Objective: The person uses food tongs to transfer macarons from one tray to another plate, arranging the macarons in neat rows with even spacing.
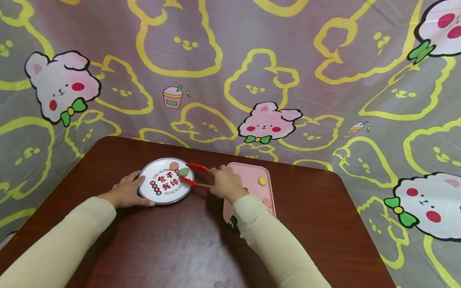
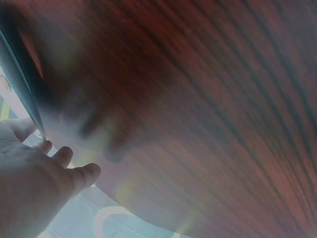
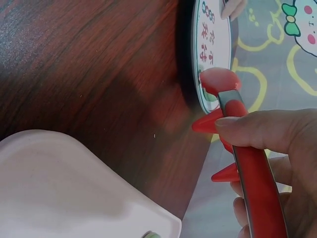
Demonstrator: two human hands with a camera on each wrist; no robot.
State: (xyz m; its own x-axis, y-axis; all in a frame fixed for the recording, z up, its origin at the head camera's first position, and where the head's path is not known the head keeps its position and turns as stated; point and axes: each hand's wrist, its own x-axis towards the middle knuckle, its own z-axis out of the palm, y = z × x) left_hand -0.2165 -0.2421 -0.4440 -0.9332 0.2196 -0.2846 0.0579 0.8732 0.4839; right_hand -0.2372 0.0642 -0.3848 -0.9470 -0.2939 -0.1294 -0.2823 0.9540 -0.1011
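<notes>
Tongs lie inside curled right fingers, tips flanking a green piece; spread left fingers touch the plate.

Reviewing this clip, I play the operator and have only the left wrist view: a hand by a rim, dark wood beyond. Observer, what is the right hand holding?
Observer: The right hand grips red tongs.
Operator: Where do their tips point?
Observer: In the head view they reach over the white plate, either side of a green piece; I can't tell whether they pinch it.
Operator: Anything on the other side of the table?
Observer: Yes, a pink tray with a yellow piece on it, right of the plate.
</notes>
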